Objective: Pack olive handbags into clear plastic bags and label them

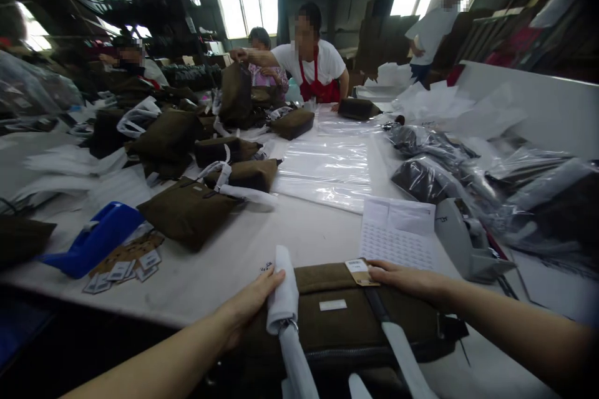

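White-covered table (219,280), olive bag (337,318) at near edge. L hand (248,307) half-closed round bag's white-wrapped handle (284,287). R hand (407,280) open, fingers on bag top, touching kraft tag (361,272). Beyond: more bags (187,212), plastic sheet (322,168), co-worker (313,56), factory windows (246,0).

The olive bag (327,318) is cut off below; its tag's print (361,272) seems unreadably small.

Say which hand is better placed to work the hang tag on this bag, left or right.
Right, probably. The right hand has its fingertips at the cardboard hang tag on the olive bag. The left hand is farther off, closed around the white-wrapped handle.
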Motion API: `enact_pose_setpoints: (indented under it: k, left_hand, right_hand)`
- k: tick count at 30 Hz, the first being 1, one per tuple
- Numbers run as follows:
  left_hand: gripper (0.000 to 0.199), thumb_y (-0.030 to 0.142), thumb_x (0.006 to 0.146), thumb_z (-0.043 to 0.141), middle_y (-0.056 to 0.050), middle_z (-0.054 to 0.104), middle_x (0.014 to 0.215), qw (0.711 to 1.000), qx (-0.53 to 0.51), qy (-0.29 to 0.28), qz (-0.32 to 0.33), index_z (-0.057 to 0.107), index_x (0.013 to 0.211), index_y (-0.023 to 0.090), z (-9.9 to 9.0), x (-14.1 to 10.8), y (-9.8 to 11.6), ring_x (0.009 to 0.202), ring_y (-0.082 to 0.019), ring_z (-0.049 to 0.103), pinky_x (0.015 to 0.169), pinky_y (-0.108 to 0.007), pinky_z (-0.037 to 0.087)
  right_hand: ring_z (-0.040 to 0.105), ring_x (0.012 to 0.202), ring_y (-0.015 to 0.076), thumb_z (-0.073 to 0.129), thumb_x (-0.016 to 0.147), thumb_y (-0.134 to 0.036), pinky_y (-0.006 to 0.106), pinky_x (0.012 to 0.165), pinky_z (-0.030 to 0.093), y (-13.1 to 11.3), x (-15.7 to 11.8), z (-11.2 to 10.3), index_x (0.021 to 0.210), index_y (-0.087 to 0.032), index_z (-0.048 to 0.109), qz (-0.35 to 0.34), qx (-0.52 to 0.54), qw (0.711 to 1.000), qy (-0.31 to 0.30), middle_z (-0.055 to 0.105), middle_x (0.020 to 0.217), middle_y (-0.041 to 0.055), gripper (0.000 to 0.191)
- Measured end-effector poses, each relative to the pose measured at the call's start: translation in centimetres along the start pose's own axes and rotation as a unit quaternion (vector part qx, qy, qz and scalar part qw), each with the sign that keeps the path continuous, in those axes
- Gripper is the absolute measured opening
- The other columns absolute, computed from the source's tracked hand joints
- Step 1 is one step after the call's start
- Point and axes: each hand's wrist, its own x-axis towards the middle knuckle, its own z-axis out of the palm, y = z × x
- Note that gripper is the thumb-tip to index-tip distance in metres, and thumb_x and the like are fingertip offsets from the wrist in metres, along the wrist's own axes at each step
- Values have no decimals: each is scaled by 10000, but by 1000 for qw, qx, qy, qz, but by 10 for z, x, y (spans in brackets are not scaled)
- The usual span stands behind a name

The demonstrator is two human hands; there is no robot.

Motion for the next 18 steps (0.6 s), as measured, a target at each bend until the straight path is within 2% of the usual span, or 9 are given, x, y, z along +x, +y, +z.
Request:
enact_pose_setpoints:
  k: [1,3,5,6,8,11,14,16,18]
  left_hand:
    - [627,530,770,567,-92,592,1205,999,1,2,44,407,1299,233,2,4,6,1060,-277,588,913,-408,477]
    - [602,469,780,587,-71,524,1300,980,49,51,187,411,1307,237,-1,22,19,1186,-251,497,1034,-376,374]
    - [636,454,770,609,-57,427,1392,931,111,100,333,393,1327,237,-10,46,26,1293,-241,370,1113,-363,246]
    - [661,463,764,613,-60,389,1418,906,135,113,386,381,1338,231,-15,58,25,1320,-246,324,1128,-372,206]
    - [679,496,775,582,-78,342,1442,868,172,123,449,360,1352,215,-25,74,11,1345,-260,270,1138,-404,168]
    - [624,514,828,499,-84,282,1467,846,235,134,461,358,1358,216,-35,75,-31,1370,-262,202,1146,-440,128]
    - [571,494,858,465,-70,242,1483,863,278,129,403,352,1362,252,-40,65,-67,1376,-253,188,1145,-457,137]
    - [546,483,874,442,-72,251,1480,875,286,124,369,350,1362,255,-42,63,-73,1372,-245,208,1143,-457,158]
    - [576,470,878,442,-97,268,1472,874,299,138,359,301,1384,235,-42,66,-64,1367,-248,230,1132,-464,200]
  right_hand:
    - [583,1056,335,606,682,-647,532,925,436,-4,6,-1,1122,-280,636,12,-11,1000,13,630,1152,104,574]
    - [526,1132,331,634,677,-605,527,984,378,-13,21,0,1283,-288,491,16,25,999,30,569,1243,97,698]
    - [508,1152,296,646,689,-541,480,1012,362,-18,36,7,1349,-276,373,-73,70,990,98,538,1271,85,761]
    - [490,1172,280,654,687,-513,460,1032,343,-16,42,13,1355,-266,344,-128,82,979,138,517,1289,80,777]
    - [442,1217,263,652,689,-485,448,1065,299,-4,44,33,1348,-246,332,-203,91,952,208,473,1325,79,770]
    - [391,1258,260,633,711,-467,460,1083,268,29,25,66,1328,-243,352,-208,81,946,235,441,1347,79,714]
    - [375,1267,265,609,740,-468,475,1084,270,58,-4,90,1319,-247,351,-165,54,961,218,427,1352,84,671]
    - [377,1267,266,565,778,-474,481,1078,286,65,-12,96,1323,-248,336,-143,41,965,214,416,1357,87,633]
    - [383,1264,272,527,808,-467,489,1072,302,63,-9,95,1336,-237,316,-138,11,965,224,415,1355,97,614]
